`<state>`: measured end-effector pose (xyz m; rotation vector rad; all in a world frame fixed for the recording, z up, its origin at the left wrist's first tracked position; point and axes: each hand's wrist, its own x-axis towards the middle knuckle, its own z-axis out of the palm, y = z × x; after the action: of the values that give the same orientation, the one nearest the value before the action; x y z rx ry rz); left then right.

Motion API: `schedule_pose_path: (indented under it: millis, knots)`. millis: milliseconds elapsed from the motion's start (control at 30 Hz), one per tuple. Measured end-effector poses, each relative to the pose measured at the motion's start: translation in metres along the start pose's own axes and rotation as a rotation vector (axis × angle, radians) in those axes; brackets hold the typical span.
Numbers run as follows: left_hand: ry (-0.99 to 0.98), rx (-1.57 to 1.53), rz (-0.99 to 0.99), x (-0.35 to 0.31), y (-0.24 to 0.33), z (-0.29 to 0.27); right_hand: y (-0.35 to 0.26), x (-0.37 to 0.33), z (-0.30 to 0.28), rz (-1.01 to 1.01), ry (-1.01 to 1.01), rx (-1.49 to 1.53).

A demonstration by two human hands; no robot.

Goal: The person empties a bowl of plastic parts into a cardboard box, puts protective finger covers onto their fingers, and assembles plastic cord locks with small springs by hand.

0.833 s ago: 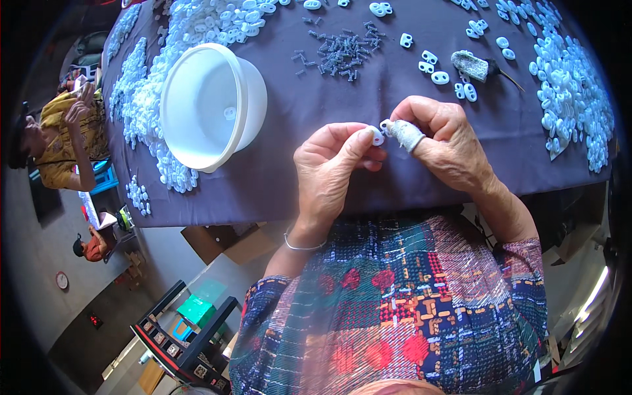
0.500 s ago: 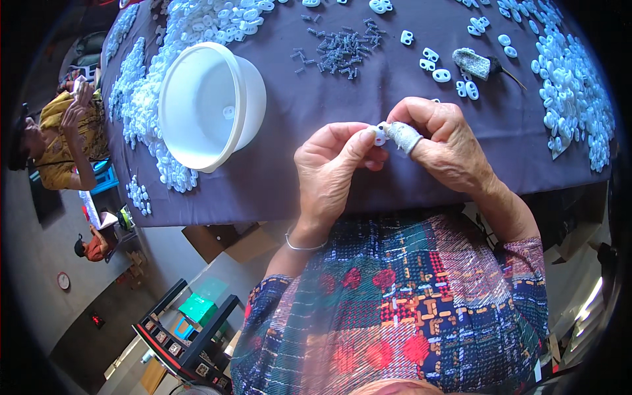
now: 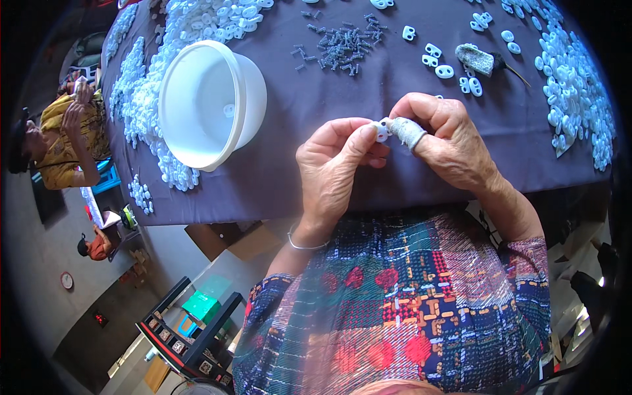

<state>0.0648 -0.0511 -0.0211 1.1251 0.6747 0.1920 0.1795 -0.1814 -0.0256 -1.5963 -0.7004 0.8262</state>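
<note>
My left hand [image 3: 331, 166] pinches a small white plastic cord lock [image 3: 381, 134] with holes between thumb and fingers. My right hand [image 3: 454, 146] is closed against the other side of that cord lock, its thumb wrapped in whitish cloth [image 3: 408, 133]. Fingers hide much of the piece. Beyond my hands lies a loose heap of small dark coil springs [image 3: 342, 49]. Several white two-hole pieces [image 3: 444, 71] are scattered to the right of the springs, near a worn, pale cloth-like piece [image 3: 475, 60] with a thin dark stick.
A white plastic tub [image 3: 253, 99] stands at the left, with a single white piece inside. Large piles of white parts [image 3: 141, 99] lie beside it, and another pile [image 3: 576, 99] spreads at the far right. Dark cloth [image 3: 296, 191] covers the table. A person in yellow [image 3: 59, 138] sits beyond the left edge.
Both hands stay together on the cord lock, with only a slight shift of the fingers. The view has moved a little; the tub and heaps have not visibly changed.
</note>
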Motion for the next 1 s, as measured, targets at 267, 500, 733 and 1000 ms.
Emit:
schedule_pose_path:
  millis: [267, 500, 733, 1000]
  knots:
    - [-0.066, -0.002, -0.01, 0.0011, -0.0027, -0.007, 0.0005, 0.0005, -0.0023, -0.028, -0.012, -0.046]
    - [-0.062, -0.014, -0.021, -0.0008, -0.0013, -0.0067, 0.0002, 0.0008, -0.0016, -0.019, -0.017, -0.028]
    - [-0.052, -0.018, -0.008, -0.0011, -0.0023, -0.0066, -0.0039, -0.0005, -0.0044, 0.011, -0.065, -0.07]
    - [-0.038, 0.044, 0.016, -0.0023, -0.0019, -0.0037, -0.0006, 0.0019, -0.0044, -0.051, -0.053, -0.146]
